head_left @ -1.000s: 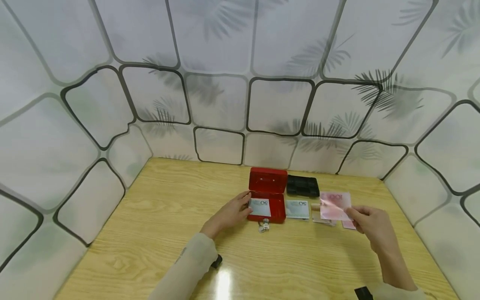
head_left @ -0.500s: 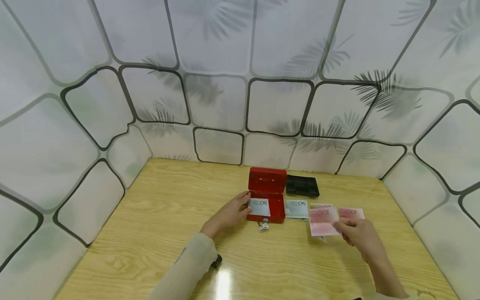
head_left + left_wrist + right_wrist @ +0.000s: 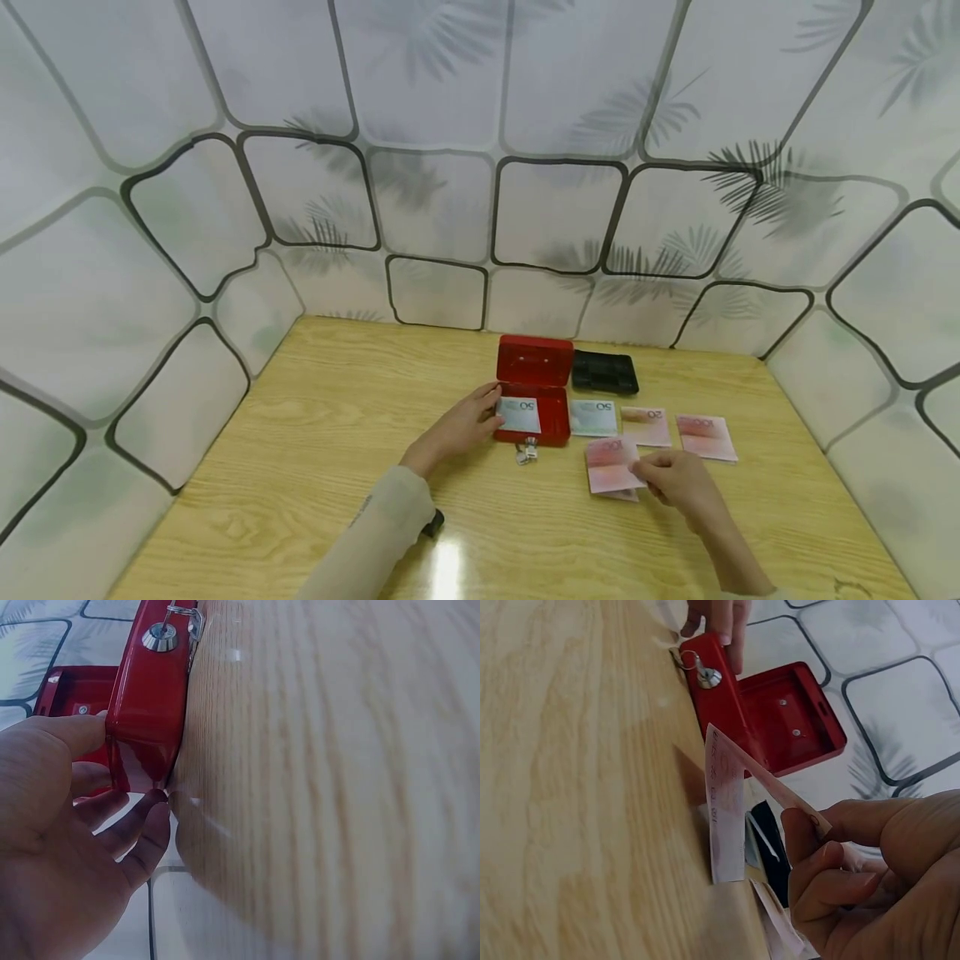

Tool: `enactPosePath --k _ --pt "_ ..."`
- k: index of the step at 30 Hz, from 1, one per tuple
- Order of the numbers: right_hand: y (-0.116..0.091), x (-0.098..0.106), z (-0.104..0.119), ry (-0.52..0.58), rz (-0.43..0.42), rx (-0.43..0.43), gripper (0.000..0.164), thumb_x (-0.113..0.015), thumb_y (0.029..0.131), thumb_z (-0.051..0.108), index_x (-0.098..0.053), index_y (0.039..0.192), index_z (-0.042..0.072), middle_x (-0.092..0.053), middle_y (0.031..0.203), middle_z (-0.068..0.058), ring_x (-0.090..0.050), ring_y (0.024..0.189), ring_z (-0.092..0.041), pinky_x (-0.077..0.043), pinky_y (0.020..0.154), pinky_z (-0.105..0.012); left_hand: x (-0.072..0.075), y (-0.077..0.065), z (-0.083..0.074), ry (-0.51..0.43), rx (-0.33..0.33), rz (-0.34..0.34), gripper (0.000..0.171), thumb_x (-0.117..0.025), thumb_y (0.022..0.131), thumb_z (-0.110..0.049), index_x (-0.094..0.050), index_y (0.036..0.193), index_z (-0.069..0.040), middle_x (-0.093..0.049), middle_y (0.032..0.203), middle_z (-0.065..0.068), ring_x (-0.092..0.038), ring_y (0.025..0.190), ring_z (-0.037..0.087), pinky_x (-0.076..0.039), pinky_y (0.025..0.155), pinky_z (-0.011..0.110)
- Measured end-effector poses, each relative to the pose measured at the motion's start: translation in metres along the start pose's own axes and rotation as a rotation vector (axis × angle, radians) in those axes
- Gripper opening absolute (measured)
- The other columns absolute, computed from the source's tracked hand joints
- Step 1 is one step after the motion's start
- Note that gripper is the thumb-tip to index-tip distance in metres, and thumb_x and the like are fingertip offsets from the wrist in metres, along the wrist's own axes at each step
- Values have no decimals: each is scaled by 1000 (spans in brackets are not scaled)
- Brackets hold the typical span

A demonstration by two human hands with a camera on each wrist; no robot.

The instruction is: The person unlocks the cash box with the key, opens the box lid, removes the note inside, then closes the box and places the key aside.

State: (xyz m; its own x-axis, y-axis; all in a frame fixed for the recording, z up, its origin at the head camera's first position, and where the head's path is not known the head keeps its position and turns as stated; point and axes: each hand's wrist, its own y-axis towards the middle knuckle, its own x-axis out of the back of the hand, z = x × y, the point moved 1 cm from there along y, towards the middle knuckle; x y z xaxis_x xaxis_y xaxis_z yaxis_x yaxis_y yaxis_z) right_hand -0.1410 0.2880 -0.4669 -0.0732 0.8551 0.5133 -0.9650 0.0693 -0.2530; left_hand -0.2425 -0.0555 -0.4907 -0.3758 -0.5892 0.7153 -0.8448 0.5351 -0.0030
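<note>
Box [image 3: 556, 417]: is standing open on the counter [image 3: 337, 417]; left hand [image 3: 462, 425] is gripping its left side;
Right hand [image 3: 681, 485]: is pinching a folded 100 note [image 3: 609, 463], right of the Box;
Progress: one stowed 50 note [image 3: 519, 415] is lying inside; outer 50 note [image 3: 592, 418], 20 note [image 3: 647, 428] and other 100 note [image 3: 707, 438] are lying outside, seemingly remaining;
Writing: 50, 20, 100 are showing; no brand is reading clearly.

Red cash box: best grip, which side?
Probably take the red cash box by its upright left wall, from the left, where the left hand grips it. The lid stands open behind, keys hang at the front lock, and a 50 banknote lies beside the right wall.
</note>
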Motion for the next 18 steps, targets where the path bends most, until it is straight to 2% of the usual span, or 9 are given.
enactPosePath --k 3,9,14,18 --pt "3 -6 -2 1 -8 -6 30 -72 96 14 -65 70 1 -45 54 0 -35 51 -10 -37 53 -25 0 0 1 -1 -5 -2 63 -57 108 -24 -32 159 2 -26 168 13 -28 153 31 -28 122 46" --pt "7 -16 -11 -22 -54 -6 18 -77 93 13 -75 82 -2 -58 59 -1 -49 57 -12 -39 52 -23 -1 -1 1 -11 0 -3 62 -57 108 -23 -32 159 2 -26 168 13 -28 153 31 -29 122 46" --pt "9 -21 -13 -136 -84 -9 16 -77 91 16 -77 84 1 -62 66 0 -51 62 -14 -40 54 -24 -1 -1 1 -8 4 -5 63 -57 108 -24 -33 160 1 -26 168 12 -28 153 31 -29 122 46" --pt "9 -24 -13 -239 -99 10 18 -76 91 18 -77 88 1 -66 74 1 -54 68 -16 -44 59 -28 -1 -1 1 -3 -18 -9 62 -57 108 -22 -33 158 4 -27 167 15 -30 152 32 -30 121 47"
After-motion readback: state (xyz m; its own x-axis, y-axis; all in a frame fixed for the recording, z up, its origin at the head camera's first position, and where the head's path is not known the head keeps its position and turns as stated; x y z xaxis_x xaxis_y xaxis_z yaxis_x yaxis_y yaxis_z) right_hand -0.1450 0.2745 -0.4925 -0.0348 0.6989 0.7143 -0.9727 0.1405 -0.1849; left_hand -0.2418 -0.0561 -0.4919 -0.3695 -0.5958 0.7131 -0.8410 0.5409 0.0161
